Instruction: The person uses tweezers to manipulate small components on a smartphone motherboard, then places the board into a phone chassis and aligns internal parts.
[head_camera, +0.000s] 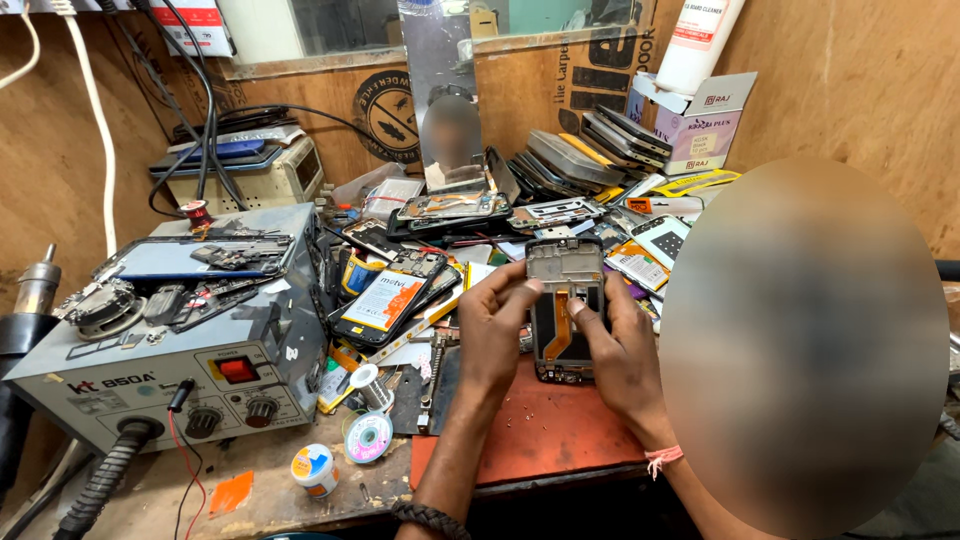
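Both my hands hold an opened phone (563, 290) upright over a red work mat (545, 425). Its back is off, showing a grey metal frame and an orange flex cable. My left hand (497, 325) grips the phone's left edge, thumb near the top of the frame. My right hand (620, 350) grips the right edge, fingers pressing by the flex cable. A braided band is on my left wrist, a pink thread on my right.
A grey rework station (170, 350) with red switch and knobs stands at left, parts on top. Opened phones and a battery (385, 300) lie behind. Solder spool (368, 437), small tub (315, 468), stacked phones (590, 150) and a box (705, 125) sit around. Blurred area at right.
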